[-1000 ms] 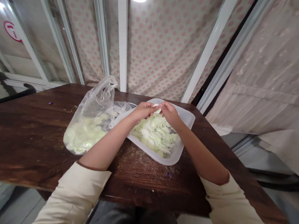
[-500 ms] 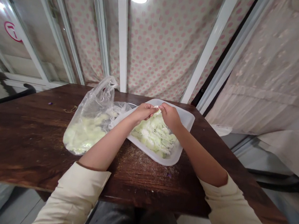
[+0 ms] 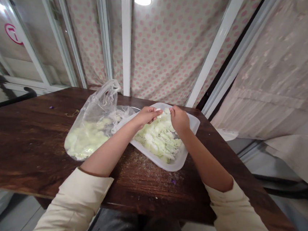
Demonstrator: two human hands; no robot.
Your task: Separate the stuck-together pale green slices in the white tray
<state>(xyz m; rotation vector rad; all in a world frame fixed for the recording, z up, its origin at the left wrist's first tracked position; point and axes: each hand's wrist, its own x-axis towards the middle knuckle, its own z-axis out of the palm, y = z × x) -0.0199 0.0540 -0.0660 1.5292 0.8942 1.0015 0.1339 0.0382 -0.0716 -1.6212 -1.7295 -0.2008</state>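
A white plastic tray (image 3: 172, 167) holds a heap of pale green, torn leafy pieces (image 3: 159, 140) that look like cabbage. Above the tray's far part, my left hand (image 3: 146, 117) pinches a small whitish leaf piece (image 3: 159, 113) between thumb and fingertips. My right hand (image 3: 180, 120) is a little to the right, its fingers curled and pressed together; whatever sits in them is too small to make out. A narrow gap separates the two hands. Left of the tray, a clear plastic bag (image 3: 89, 125) contains more of the pale green pieces.
The dark wooden table (image 3: 31, 145) carries scattered crumbs near the tray and small purple bits (image 3: 173, 181). Partly hidden behind the bag is a metal rim (image 3: 135, 109). Framed glass panels with a dotted curtain (image 3: 161, 49) rise behind the table. A pale draped cover (image 3: 302, 159) is at right.
My hands have drawn apart. The right one shifted slightly right, opening a gap where both had been pinching one whitish piece. The left hand stays nearly in place.
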